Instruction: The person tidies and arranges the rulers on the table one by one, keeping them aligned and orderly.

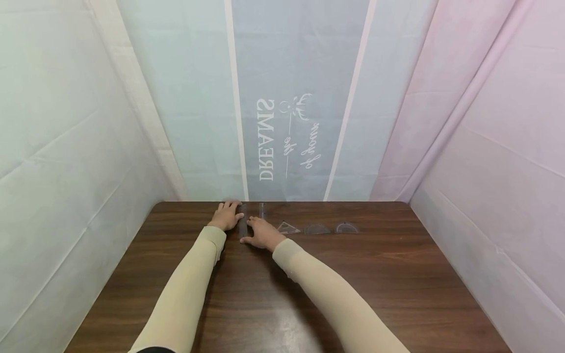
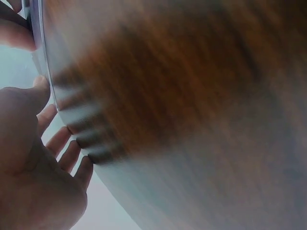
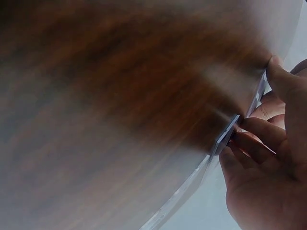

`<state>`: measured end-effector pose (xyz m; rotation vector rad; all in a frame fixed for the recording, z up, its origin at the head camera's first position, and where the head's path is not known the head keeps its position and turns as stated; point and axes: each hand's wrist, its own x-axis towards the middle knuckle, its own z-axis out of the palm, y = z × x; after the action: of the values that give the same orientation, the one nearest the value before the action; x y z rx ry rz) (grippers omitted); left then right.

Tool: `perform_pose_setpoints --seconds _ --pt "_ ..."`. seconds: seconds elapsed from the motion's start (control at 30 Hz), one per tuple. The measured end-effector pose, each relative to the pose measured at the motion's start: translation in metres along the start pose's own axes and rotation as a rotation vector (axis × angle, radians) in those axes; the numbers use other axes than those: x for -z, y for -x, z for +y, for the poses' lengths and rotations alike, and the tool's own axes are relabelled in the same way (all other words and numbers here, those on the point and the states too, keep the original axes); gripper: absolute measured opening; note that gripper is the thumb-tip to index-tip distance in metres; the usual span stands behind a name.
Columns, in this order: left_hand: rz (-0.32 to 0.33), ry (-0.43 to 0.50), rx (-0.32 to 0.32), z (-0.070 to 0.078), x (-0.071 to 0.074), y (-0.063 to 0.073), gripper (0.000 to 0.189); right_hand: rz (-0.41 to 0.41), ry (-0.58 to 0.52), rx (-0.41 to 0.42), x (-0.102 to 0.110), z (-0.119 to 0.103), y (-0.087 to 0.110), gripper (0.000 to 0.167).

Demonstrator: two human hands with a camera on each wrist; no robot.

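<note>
A clear ruler (image 1: 243, 226) lies upright-on in the head view near the table's far edge, between both hands. My left hand (image 1: 226, 216) is on its left side, with the thumb at the ruler's edge and the other fingers spread towards the far edge. On the right side, my right hand (image 1: 263, 234) has its thumb at the near end and its fingertips along the right edge. A second, smaller ruler (image 1: 262, 210) lies just beyond the right hand. In the left wrist view, the left hand (image 2: 33, 158) shows fairly straight fingers touching down near the table edge.
A clear set square (image 1: 289, 228) and two clear protractors, one darker (image 1: 317, 229) and one at the far right of the row (image 1: 347, 228), lie along the brown wooden table (image 1: 379, 284). A printed cloth (image 1: 300, 59) hangs behind, with pale cloth walls at both sides.
</note>
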<state>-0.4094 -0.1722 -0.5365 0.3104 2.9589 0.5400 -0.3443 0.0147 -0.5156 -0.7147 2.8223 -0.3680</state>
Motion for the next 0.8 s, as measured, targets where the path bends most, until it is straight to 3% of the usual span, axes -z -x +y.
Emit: perform_pose_setpoints --seconds 0.53,0.8 --pt "-0.03 0.124 0.06 0.001 0.003 -0.003 0.056 -0.004 0.032 0.001 -0.003 -0.005 0.005 0.079" --pt "0.076 0.262 0.029 0.008 0.013 0.008 0.043 0.023 0.076 0.016 -0.003 -0.009 0.008 0.074"
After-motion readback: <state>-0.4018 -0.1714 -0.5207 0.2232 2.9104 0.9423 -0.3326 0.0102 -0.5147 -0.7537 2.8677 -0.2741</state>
